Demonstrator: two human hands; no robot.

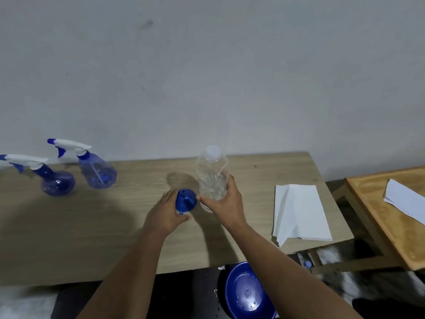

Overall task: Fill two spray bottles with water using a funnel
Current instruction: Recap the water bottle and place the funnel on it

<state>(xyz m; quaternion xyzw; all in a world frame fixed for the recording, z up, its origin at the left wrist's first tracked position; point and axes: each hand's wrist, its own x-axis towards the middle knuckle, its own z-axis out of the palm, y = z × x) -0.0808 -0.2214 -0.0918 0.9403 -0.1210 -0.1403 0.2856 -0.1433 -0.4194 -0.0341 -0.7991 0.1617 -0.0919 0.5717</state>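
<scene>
Two blue spray bottles with white trigger heads stand at the table's far left, one (57, 181) nearer the edge, the other (97, 171) just right of it. A small blue funnel (185, 201) rests mouth down on the table centre, spout up, with my left hand (164, 215) closed around its left side. My right hand (226, 203) grips the lower half of a clear capped water bottle (211, 171), which stands upright beside the funnel. Its water level is hard to read.
The wooden table (92, 226) backs onto a grey wall. Folded white paper (299, 212) lies on its right part. A second wooden surface (391, 215) with paper sits further right. A blue basin (246, 293) sits on the floor below the table's front edge.
</scene>
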